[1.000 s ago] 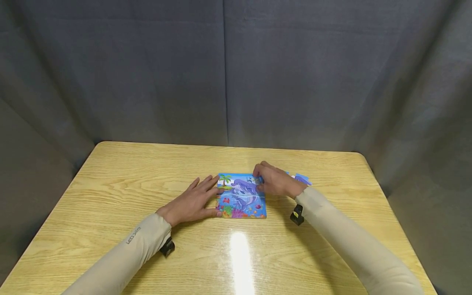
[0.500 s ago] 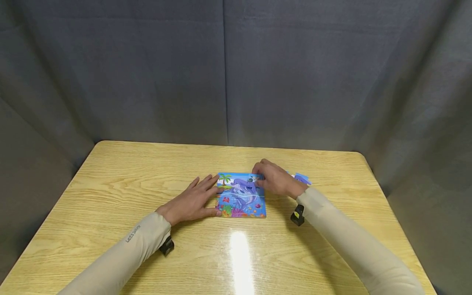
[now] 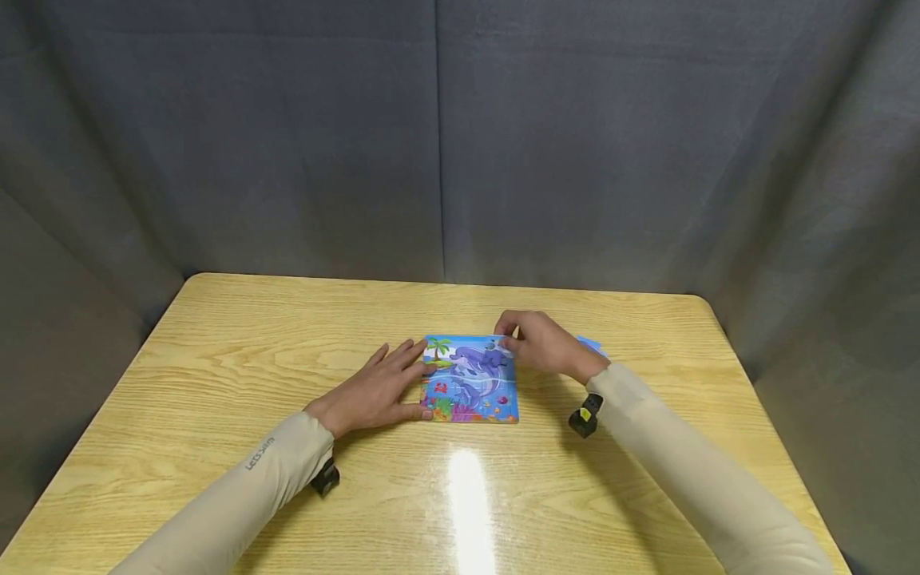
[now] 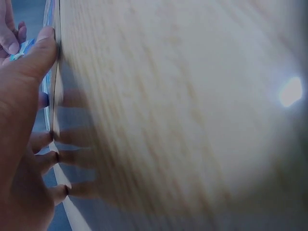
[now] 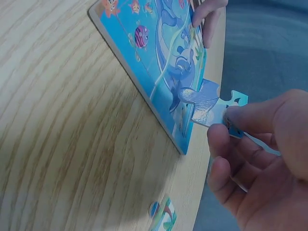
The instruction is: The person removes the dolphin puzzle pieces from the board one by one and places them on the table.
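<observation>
A jigsaw puzzle (image 3: 467,391) with a dolphin picture lies in its tray at mid-table in the head view. Along its left side rests my left hand (image 3: 374,393), fingers spread and fairly straight, thumb at the near left corner. Over the far right corner, my right hand (image 3: 548,345) pinches a jigsaw piece (image 5: 206,102) between thumb and fingers. That piece is purple, white and light blue, raised and tilted above the puzzle in the right wrist view. The left wrist view shows my left thumb (image 4: 41,55) at the tray edge.
Loose jigsaw pieces (image 5: 166,215) lie on the wooden table (image 3: 287,319) right of the puzzle, partly covered by my right hand in the head view. Grey curtains (image 3: 287,160) hang behind the table and at both sides.
My right hand has shifted slightly right, and the piece in its fingers now shows raised and tilted over the puzzle's far right corner. My left hand has stayed in place.
</observation>
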`<state>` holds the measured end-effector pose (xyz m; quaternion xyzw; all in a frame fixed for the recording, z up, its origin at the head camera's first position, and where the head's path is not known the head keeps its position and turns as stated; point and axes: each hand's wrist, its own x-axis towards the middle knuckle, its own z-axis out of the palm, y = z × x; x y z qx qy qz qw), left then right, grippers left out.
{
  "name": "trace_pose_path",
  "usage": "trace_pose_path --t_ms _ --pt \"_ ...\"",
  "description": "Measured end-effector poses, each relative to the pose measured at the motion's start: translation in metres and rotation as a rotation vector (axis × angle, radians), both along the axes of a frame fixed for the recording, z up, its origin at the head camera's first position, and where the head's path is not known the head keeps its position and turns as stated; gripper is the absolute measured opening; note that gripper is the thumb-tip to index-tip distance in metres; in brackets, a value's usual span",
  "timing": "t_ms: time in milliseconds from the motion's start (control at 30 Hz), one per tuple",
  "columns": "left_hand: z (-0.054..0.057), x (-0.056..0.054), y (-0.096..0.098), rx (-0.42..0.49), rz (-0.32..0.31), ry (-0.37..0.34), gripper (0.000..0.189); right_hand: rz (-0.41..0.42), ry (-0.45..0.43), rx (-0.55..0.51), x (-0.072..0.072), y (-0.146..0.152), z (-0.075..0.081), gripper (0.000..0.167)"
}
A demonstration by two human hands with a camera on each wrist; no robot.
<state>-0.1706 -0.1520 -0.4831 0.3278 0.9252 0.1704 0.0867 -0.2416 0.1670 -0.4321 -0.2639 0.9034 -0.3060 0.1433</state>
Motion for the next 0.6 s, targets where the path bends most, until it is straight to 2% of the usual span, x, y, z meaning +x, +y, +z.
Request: trace_pose_path --t_ms 600 --pt "0.0 0.0 0.0 0.008 0.0 0.011 0.076 -0.079 -0.017 0.014 0.0 0.039 0.007 0.011"
